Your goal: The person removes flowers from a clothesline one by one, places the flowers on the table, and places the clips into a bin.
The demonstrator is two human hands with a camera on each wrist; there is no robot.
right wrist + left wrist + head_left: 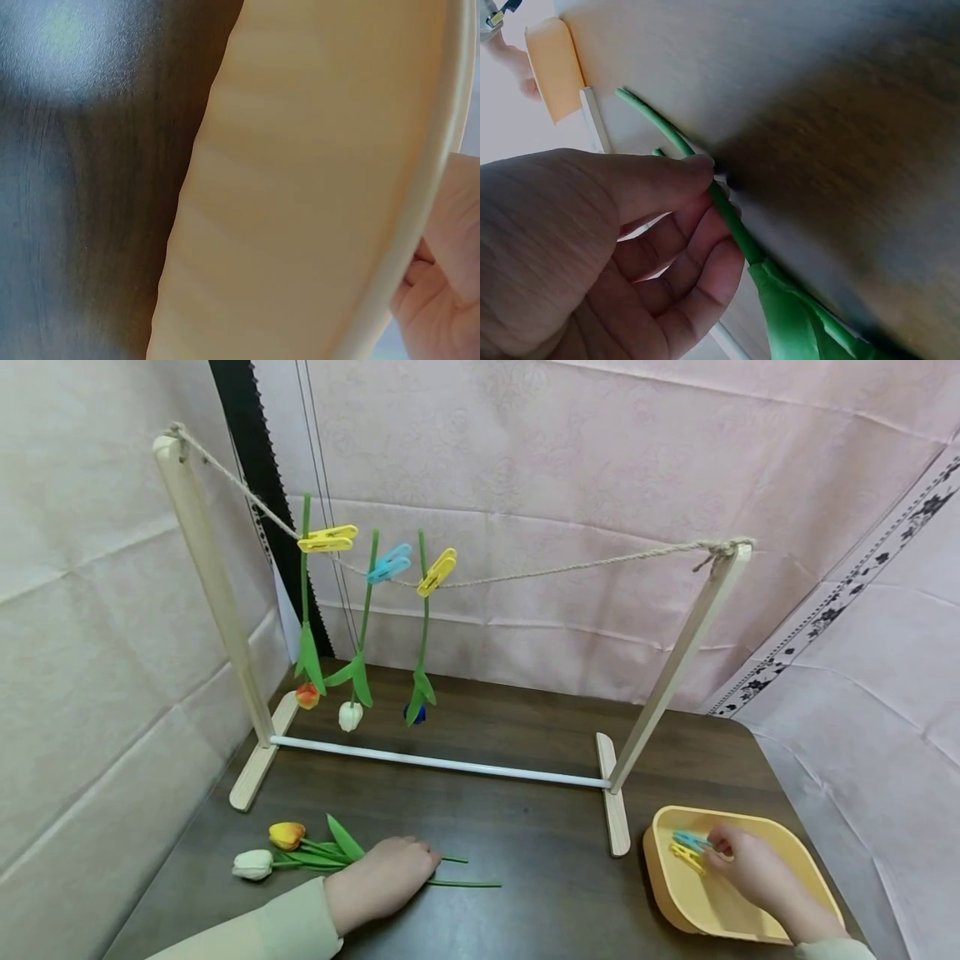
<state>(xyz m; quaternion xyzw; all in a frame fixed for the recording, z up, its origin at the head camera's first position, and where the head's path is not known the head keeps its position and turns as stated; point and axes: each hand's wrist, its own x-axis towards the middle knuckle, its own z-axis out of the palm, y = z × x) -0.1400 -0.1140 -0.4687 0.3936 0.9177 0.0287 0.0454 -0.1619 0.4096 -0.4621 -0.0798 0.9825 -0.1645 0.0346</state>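
On the table, my left hand (390, 870) pinches a green tulip stem (731, 214) between thumb and fingers. An orange-yellow tulip (287, 836) and a white tulip (252, 865) lie side by side under that hand; I cannot tell which one's stem is pinched. Inside a yellow bin (660, 893), my right hand (753, 864) grips the end of a blue clothespin (690, 841). Beside it in the bin lies a yellow clothespin (686, 858). In the right wrist view the bin's wall (300, 187) hides the right fingertips and both clothespins.
A rope (570, 568) spans two wooden posts (678, 668). From its left half hang three upside-down tulips, orange (307, 695), white (350, 716) and blue (416, 713), under yellow (327, 538) and blue (388, 562) clothespins. A white rod (442, 762) joins the posts' feet.
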